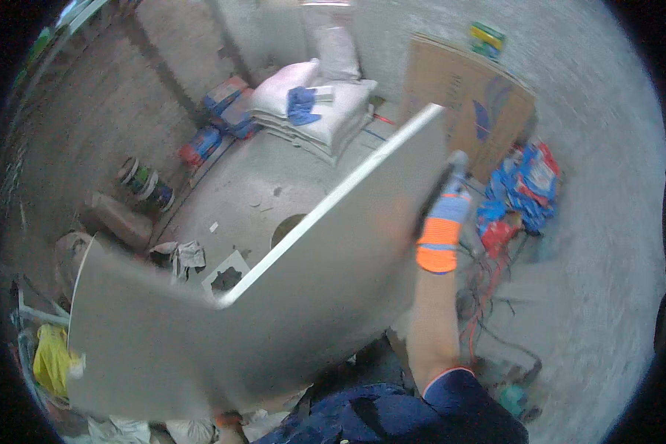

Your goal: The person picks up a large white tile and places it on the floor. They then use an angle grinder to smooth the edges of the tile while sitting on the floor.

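A large grey plasterboard sheet (311,281) with a pale cut edge spans the view in front of me, tilted and folded at an angle left of the middle. My right hand (448,207), in a grey and orange work glove, grips the sheet's right side. A dark narrow strip shows between that glove and the board; I cannot make out what it is. Of my left hand (228,419), just the orange glove cuff and a bit of wrist show below the sheet's lower edge. The board hides its fingers.
Stacked white sacks (325,111) with a blue glove (301,106) on top stand by the back wall. A cardboard sheet (459,96) leans at the right, above crumpled blue and red bags (525,189) and tangled cables (488,296). Buckets (146,183) lie left; floor scraps (229,270) lie behind the board.
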`<state>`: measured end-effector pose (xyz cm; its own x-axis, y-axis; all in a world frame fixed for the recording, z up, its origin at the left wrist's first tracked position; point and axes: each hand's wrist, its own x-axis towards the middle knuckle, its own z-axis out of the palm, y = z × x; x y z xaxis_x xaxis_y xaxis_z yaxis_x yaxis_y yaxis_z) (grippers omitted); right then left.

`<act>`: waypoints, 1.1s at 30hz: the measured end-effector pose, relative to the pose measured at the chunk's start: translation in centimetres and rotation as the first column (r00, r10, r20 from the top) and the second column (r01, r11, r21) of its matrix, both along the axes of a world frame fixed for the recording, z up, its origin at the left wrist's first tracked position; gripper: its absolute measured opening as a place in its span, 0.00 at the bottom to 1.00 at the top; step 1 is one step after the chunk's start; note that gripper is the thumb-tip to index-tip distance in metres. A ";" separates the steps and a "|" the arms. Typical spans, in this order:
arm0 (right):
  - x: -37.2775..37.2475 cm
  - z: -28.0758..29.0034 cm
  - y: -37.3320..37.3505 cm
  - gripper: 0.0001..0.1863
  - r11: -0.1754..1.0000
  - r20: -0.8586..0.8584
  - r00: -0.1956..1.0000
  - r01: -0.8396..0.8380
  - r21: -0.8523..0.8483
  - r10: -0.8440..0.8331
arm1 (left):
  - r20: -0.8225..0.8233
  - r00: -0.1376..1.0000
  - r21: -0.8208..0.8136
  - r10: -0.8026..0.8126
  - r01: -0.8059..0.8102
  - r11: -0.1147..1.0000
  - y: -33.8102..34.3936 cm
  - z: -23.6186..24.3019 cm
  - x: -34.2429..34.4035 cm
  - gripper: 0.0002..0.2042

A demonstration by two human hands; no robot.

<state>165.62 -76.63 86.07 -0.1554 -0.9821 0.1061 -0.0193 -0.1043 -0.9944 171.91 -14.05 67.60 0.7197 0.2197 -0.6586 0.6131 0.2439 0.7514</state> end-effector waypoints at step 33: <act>-3.7 -47.3 -11.5 0.36 0.771 -0.716 0.615 0.261 0.581 0.330 | -0.260 0.964 0.442 -0.064 0.177 0.880 -9.7 -27.5 38.6 0.16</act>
